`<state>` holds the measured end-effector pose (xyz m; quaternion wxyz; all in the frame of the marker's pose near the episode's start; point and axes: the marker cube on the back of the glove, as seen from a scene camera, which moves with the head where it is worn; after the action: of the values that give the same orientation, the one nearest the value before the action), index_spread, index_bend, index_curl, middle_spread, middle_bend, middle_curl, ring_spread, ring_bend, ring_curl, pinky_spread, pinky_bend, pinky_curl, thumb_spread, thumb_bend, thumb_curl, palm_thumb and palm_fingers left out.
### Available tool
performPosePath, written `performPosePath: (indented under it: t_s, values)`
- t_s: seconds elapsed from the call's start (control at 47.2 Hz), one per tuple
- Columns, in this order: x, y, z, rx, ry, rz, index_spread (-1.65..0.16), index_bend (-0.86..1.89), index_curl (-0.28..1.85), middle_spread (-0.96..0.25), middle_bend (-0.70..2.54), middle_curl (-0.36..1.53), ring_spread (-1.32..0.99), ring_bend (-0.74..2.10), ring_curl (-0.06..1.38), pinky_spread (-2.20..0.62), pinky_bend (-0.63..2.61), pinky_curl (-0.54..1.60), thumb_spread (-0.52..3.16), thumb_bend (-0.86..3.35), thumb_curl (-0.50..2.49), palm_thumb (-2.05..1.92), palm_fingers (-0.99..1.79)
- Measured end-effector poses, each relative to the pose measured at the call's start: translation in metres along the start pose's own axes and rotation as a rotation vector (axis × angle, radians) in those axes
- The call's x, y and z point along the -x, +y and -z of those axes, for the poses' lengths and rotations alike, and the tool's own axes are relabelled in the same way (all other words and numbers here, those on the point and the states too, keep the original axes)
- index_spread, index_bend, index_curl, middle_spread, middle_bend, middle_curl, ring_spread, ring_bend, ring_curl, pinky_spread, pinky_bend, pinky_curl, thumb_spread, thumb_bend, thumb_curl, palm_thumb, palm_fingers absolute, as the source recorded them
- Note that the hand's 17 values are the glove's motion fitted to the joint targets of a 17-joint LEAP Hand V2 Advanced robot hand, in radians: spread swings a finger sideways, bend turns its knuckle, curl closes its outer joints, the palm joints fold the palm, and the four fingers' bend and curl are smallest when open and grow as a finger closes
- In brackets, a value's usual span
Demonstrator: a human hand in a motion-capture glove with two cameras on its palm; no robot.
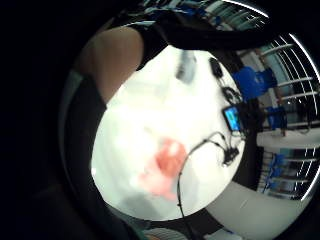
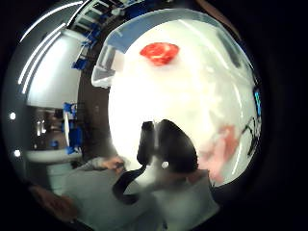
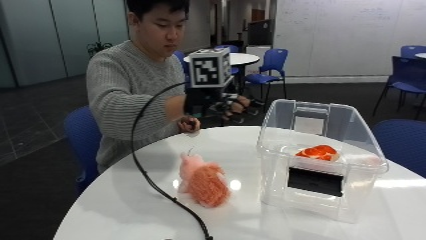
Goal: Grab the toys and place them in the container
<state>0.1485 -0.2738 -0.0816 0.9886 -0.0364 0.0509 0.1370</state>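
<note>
No legible text, brand, number or sign appears in any view. The clear plastic container on the table carries two labels: a white rectangular label on its far wall and a black rectangular label on its near wall. Any printing on either label is too small to read. In the little finger side palm view, a small device with a lit blue screen lies on the table; its screen content cannot be read. The whiteboard wall behind the person shows faint marks, none of them readable.
</note>
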Motion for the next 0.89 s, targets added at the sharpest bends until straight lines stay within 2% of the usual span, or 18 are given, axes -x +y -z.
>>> performPosePath:
  t_s: [0.042,0.148,0.233,0.424,0.636,0.763,0.891]
  values:
    - [-0.011,0.025,-0.002,-0.006,0.055,0.003,-0.38,0.19,0.39,-0.13,0.13,0.31,-0.1,0.33,0.34,0.04,0.94,0.35,1.36,-0.02,0.49,0.01,-0.15]
    - [-0.056,0.061,-0.003,0.0,0.087,-0.192,-0.39,0.19,0.39,-0.13,0.14,0.3,-0.08,0.3,0.33,0.05,0.9,0.34,1.37,-0.01,0.46,0.0,-0.11]
    - [-0.07,0.076,-0.013,0.033,0.07,-0.231,-0.4,0.18,0.39,-0.13,0.14,0.29,-0.08,0.29,0.32,0.05,0.89,0.33,1.38,-0.01,0.44,0.0,-0.09]
    - [-0.07,0.084,-0.068,0.157,0.07,-0.243,-0.39,0.16,0.38,-0.13,0.13,0.27,-0.07,0.28,0.33,0.06,0.91,0.34,1.36,-0.01,0.41,0.04,-0.08]
    - [-0.073,0.091,-0.149,0.391,0.112,-0.321,-0.38,0.13,0.35,-0.11,0.09,0.23,-0.06,0.32,0.34,0.05,1.04,0.37,1.33,-0.01,0.39,0.09,-0.11]
    - [-0.072,0.09,-0.167,0.358,0.113,-0.356,-0.37,0.18,0.35,-0.08,-0.01,0.17,-0.03,0.29,0.34,0.05,1.2,0.41,1.31,0.0,0.38,0.13,-0.2]
    - [-0.072,0.093,-0.176,0.336,0.077,-0.407,-0.38,0.21,0.37,-0.05,-0.02,0.11,0.0,0.26,0.33,0.03,1.36,0.44,1.29,0.01,0.4,0.21,-0.18]
